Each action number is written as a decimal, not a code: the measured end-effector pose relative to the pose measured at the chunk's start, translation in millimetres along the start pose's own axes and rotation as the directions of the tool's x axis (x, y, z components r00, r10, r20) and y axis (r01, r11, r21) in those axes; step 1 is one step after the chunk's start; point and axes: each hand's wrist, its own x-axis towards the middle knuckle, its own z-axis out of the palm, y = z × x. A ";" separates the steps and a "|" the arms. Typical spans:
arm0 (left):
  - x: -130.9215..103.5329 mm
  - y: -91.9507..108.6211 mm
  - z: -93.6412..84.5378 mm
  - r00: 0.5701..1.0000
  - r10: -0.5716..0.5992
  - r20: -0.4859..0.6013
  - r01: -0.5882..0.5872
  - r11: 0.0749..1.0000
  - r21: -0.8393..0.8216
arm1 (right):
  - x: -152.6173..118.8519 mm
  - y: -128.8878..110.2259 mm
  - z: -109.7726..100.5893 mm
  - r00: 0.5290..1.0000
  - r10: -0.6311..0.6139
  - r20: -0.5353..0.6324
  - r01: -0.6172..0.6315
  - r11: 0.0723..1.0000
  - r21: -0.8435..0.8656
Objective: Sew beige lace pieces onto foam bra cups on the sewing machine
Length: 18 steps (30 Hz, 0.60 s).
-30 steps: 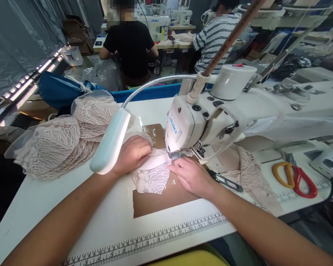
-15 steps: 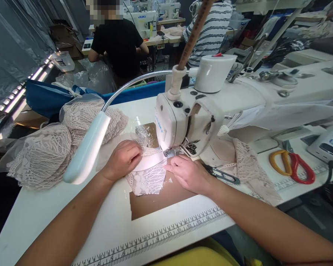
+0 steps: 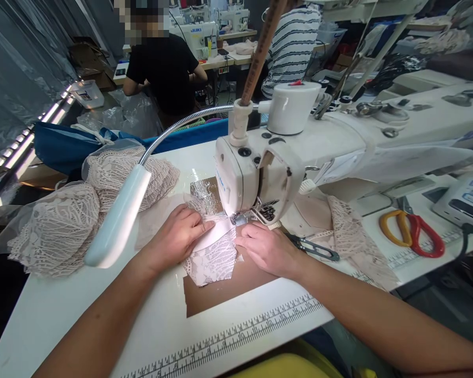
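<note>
A piece of pale pink lace fabric (image 3: 215, 261) lies under the needle area of a white sewing machine (image 3: 240, 173), with a smooth pale strip (image 3: 215, 233) along its upper part. My left hand (image 3: 181, 231) is closed on the left side of the lace and strip, its thumb side resting on the strip. Just right of the presser foot (image 3: 236, 218), my right hand (image 3: 266, 248) pinches the lace's right edge, fingers curled. Its fingertips partly hide that edge.
Stacked lace cups (image 3: 59, 226) lie at left, beneath a lamp (image 3: 120, 215) on a bendy neck. To the right are thread snips (image 3: 315, 247), more lace (image 3: 347, 236) and red-and-yellow-handled scissors (image 3: 412, 233). A printed ruler (image 3: 220, 341) runs along the front edge. Two people sit beyond.
My left hand has shifted, its digit now stretched along the strip toward the needle. The lace's lower edge has swung slightly down. My right hand stays by the presser foot. The view has shifted a little.
</note>
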 end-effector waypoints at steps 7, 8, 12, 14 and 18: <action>5.3 12.9 -1.6 0.995 -0.002 0.100 0.003 1.000 -0.010 | -0.9 1.7 4.0 0.998 -0.005 -0.058 0.007 1.000 0.025; 6.0 14.1 -2.1 0.994 -0.010 0.112 0.014 0.999 -0.032 | -1.0 2.0 4.5 0.998 -0.005 -0.063 0.007 1.000 0.029; 6.7 17.1 -1.2 0.998 0.005 0.061 0.001 0.995 -0.101 | -1.3 2.9 5.6 0.997 -0.007 -0.080 0.010 0.999 0.037; 6.0 18.2 0.8 0.999 0.039 0.017 -0.037 0.993 -0.115 | -1.1 3.1 5.8 0.996 -0.006 -0.084 0.009 0.999 0.040; 5.4 22.0 5.0 0.998 0.036 0.056 -0.030 0.993 -0.110 | -0.6 3.1 5.8 0.996 0.000 -0.084 0.004 0.999 0.051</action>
